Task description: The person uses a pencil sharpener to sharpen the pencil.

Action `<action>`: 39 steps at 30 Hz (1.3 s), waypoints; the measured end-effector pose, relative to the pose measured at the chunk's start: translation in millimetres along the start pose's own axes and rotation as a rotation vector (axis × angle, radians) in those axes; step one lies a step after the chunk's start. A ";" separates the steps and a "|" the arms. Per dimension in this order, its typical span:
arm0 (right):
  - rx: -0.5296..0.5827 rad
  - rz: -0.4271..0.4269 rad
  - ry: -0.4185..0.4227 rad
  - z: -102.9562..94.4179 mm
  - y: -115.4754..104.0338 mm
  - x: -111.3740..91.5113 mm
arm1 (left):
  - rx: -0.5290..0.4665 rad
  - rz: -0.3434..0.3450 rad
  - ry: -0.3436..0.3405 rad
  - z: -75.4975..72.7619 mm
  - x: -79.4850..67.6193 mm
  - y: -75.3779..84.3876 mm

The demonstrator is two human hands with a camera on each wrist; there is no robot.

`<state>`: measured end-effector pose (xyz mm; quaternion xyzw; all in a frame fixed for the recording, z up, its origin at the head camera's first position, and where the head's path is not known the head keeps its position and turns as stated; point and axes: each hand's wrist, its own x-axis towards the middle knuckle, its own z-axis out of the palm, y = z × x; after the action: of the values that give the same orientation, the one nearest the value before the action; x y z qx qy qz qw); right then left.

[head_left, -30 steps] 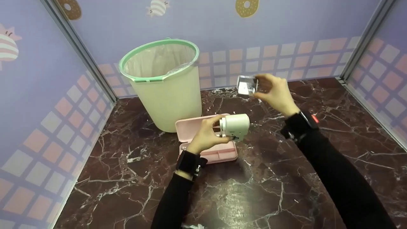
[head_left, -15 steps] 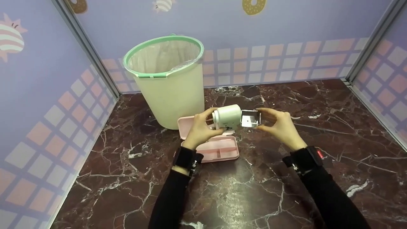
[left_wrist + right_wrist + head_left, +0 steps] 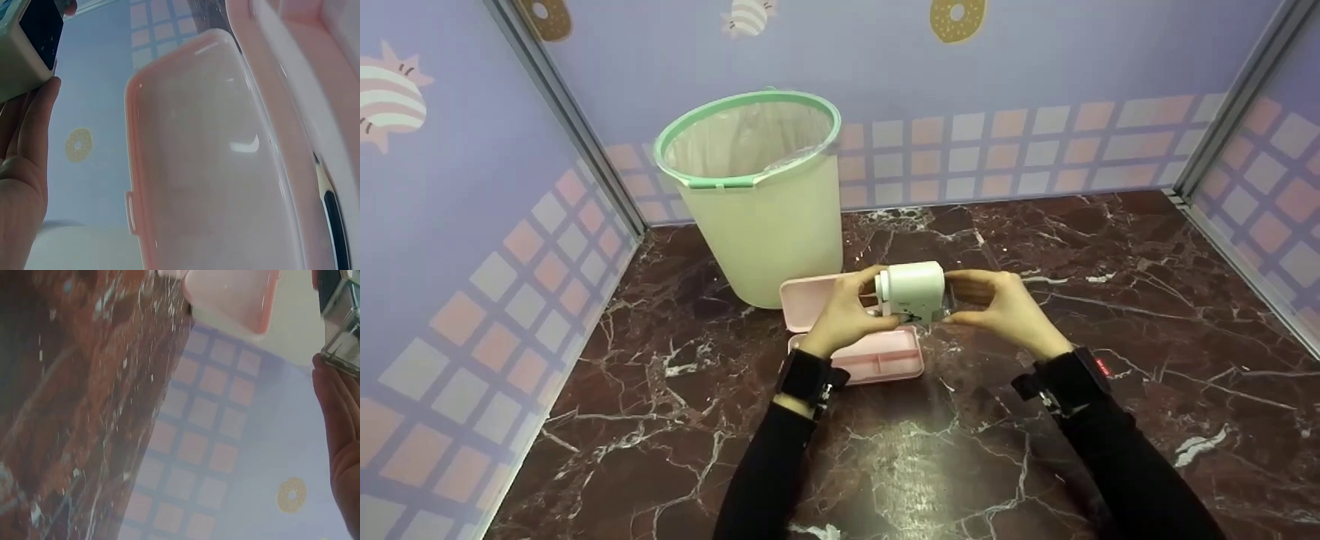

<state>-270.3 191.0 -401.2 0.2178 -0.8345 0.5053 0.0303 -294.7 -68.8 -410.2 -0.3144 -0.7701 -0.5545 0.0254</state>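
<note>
In the head view my left hand (image 3: pixel 846 316) grips a white pencil sharpener (image 3: pixel 915 291) lying on its side in the air above the open pink pencil case (image 3: pixel 896 367). My right hand (image 3: pixel 1006 309) holds a small clear shavings box against the sharpener's right end. Fingertips pinch this clear box (image 3: pixel 344 343) in the right wrist view, where it sits up against the dark end of the body. The left wrist view shows a sharpened dark pencil (image 3: pixel 336 225) in the case, beside the raised lid (image 3: pixel 208 152).
A tall pale bin (image 3: pixel 780 232) with a green rim and a plastic liner stands behind the case at the left. Patterned purple panels (image 3: pixel 1065 67) enclose the dark marbled tabletop (image 3: pixel 660 450) at the back and both sides.
My right hand has brought the clear box from the upper right down and left onto the sharpener's end. My left hand keeps its grip, shifting only slightly.
</note>
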 end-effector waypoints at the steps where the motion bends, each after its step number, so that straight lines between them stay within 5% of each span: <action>1: 0.004 0.005 -0.008 0.7 -0.4 -0.3 | 0.009 0.013 0.001 0.9 0.1 0.0; 6: 0.062 0.028 -0.020 4.8 -3.7 -1.9 | 0.021 0.055 0.007 5.7 0.0 0.5; 19: 0.078 0.032 -0.041 8.0 -10.5 -8.0 | -0.008 0.026 -0.019 16.6 -0.3 4.2; 28: 0.064 -0.102 0.029 7.5 -11.8 -14.7 | 0.059 0.041 -0.059 28.9 1.3 7.7; 33: 0.013 -0.094 0.024 1.4 -7.5 -17.5 | 0.222 0.042 -0.104 35.2 0.2 9.3; 39: -0.115 -0.023 0.002 -4.6 11.7 -21.9 | 0.642 0.124 -0.035 25.5 -20.1 4.9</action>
<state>-255.9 206.9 -414.7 0.2245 -0.8597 0.4562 0.0495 -268.2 -54.8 -423.7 -0.3462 -0.8854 -0.2752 0.1434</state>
